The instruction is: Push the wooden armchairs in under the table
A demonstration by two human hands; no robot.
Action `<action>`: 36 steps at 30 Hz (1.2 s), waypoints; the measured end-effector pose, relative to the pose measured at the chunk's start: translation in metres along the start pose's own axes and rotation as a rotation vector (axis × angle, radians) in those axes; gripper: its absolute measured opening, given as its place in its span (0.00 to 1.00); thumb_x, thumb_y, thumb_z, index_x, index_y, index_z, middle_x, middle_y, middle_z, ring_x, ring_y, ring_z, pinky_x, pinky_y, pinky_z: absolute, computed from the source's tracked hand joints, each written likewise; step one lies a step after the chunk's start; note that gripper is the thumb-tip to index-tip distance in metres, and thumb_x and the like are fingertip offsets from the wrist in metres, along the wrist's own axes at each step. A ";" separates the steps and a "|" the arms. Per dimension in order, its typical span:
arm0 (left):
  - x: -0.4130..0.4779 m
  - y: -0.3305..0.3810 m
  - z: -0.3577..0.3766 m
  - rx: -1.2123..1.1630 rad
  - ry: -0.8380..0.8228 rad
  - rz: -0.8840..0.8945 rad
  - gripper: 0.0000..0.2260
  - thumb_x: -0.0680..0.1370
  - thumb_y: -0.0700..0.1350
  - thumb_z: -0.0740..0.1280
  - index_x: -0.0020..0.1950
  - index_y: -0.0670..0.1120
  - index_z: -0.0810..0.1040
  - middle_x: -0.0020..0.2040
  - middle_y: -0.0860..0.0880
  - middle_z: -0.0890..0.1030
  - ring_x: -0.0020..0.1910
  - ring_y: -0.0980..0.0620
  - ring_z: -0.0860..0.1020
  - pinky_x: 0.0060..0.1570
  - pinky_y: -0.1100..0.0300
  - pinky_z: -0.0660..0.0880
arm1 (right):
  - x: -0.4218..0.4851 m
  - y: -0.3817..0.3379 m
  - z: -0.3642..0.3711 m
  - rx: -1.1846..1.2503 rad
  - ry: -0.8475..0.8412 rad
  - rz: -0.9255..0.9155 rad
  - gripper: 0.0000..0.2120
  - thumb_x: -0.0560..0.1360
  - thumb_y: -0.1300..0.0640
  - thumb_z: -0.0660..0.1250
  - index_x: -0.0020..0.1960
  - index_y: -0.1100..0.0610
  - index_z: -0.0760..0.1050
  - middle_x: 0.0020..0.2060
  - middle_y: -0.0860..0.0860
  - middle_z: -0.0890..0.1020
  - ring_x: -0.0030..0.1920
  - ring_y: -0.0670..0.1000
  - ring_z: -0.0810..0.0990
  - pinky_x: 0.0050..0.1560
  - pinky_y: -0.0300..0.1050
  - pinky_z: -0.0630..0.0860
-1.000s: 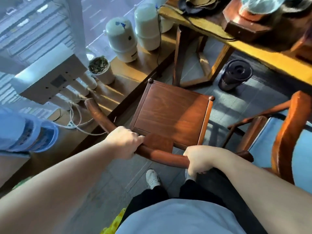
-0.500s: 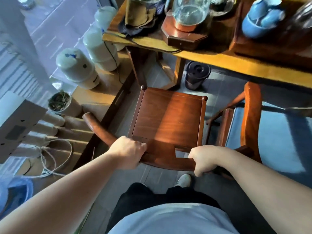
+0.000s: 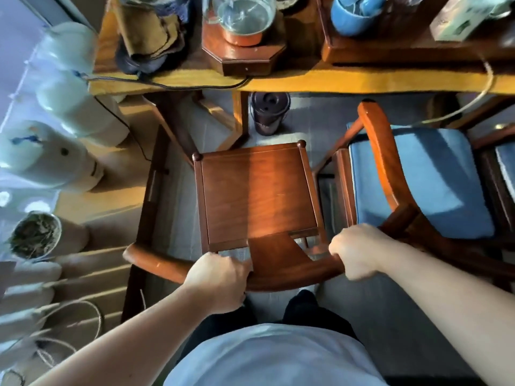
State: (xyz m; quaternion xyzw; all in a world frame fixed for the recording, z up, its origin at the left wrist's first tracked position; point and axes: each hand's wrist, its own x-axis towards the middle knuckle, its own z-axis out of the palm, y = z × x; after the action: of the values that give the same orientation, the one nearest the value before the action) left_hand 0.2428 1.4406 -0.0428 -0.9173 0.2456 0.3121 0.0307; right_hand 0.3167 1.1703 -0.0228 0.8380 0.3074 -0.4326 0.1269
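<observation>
Wooden armchair [image 3: 256, 190] with a bare seat is seen from above, standing on the floor [image 3: 362, 307] in front of the bench [image 3: 320, 79]. Its seat's far edge lies near the bench's front edge, with a strip of floor visible between them, and the seat is not under the bench. The curved top rail [image 3: 278, 277] at the near side is gripped by both hands. The left hand [image 3: 220, 282] is clenched around the rail to the left of the central back splat, and the right hand [image 3: 359, 253] is clenched around the rail's right part. Both forearms are stretched forward from the bottom of the view.

Just to the right, a second armchair [image 3: 381, 151] with a blue cushion [image 3: 423, 179] is placed, its curved rail passing close to the right hand; whether they touch cannot be told. On the bench a glass pot [image 3: 242, 15] on an octagonal wooden base [image 3: 245, 57], a blue bowl [image 3: 354, 18] and folded brown cloths [image 3: 150, 32] are seen. Under the bench a dark cylindrical container [image 3: 269, 112] is set on the floor. White tanks [image 3: 64, 87] and a pot of dried plant matter [image 3: 36, 235] are ranged along the left, blurred.
</observation>
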 end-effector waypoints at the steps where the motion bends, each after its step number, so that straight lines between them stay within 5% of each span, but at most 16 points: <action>1: 0.000 -0.003 0.000 0.004 -0.005 0.010 0.09 0.73 0.48 0.61 0.52 0.52 0.73 0.44 0.51 0.81 0.39 0.46 0.79 0.34 0.57 0.67 | 0.001 -0.002 0.000 0.011 0.007 0.013 0.08 0.64 0.56 0.65 0.43 0.49 0.75 0.38 0.47 0.78 0.43 0.54 0.80 0.42 0.46 0.75; 12: 0.024 -0.043 -0.030 0.162 -0.006 -0.015 0.03 0.71 0.49 0.62 0.43 0.53 0.74 0.33 0.54 0.75 0.31 0.51 0.75 0.34 0.60 0.73 | 0.000 -0.020 0.007 0.215 0.144 0.112 0.15 0.65 0.57 0.64 0.52 0.49 0.78 0.48 0.50 0.82 0.51 0.56 0.80 0.45 0.45 0.75; 18: 0.040 -0.029 -0.030 0.124 0.032 -0.044 0.11 0.68 0.50 0.61 0.48 0.53 0.76 0.35 0.53 0.77 0.32 0.52 0.75 0.33 0.60 0.72 | -0.004 0.004 0.009 0.198 0.137 0.123 0.06 0.63 0.57 0.65 0.35 0.52 0.68 0.34 0.47 0.75 0.40 0.55 0.76 0.37 0.45 0.71; 22: 0.039 -0.025 -0.027 0.106 -0.003 -0.074 0.11 0.68 0.51 0.61 0.47 0.53 0.77 0.35 0.54 0.77 0.32 0.53 0.75 0.33 0.60 0.69 | -0.006 0.006 0.010 0.191 0.145 0.093 0.08 0.63 0.58 0.65 0.42 0.51 0.75 0.38 0.49 0.79 0.40 0.55 0.77 0.36 0.45 0.71; 32: 0.023 -0.013 -0.023 0.061 0.008 -0.066 0.07 0.72 0.53 0.61 0.48 0.54 0.74 0.36 0.55 0.74 0.35 0.52 0.76 0.35 0.59 0.71 | -0.007 0.007 0.005 0.177 0.009 0.024 0.09 0.64 0.59 0.66 0.44 0.55 0.75 0.35 0.50 0.76 0.33 0.49 0.74 0.30 0.43 0.70; 36: 0.022 -0.019 -0.016 0.074 0.089 -0.014 0.21 0.72 0.65 0.61 0.59 0.55 0.71 0.45 0.55 0.79 0.44 0.51 0.78 0.42 0.56 0.75 | -0.008 0.008 0.010 0.161 0.086 -0.008 0.18 0.68 0.50 0.70 0.56 0.51 0.72 0.38 0.46 0.75 0.38 0.50 0.75 0.33 0.44 0.71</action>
State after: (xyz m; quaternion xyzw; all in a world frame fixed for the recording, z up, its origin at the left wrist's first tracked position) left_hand 0.2758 1.4442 -0.0449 -0.9302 0.2515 0.2614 0.0562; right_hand 0.3116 1.1564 -0.0224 0.8621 0.2801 -0.4199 0.0441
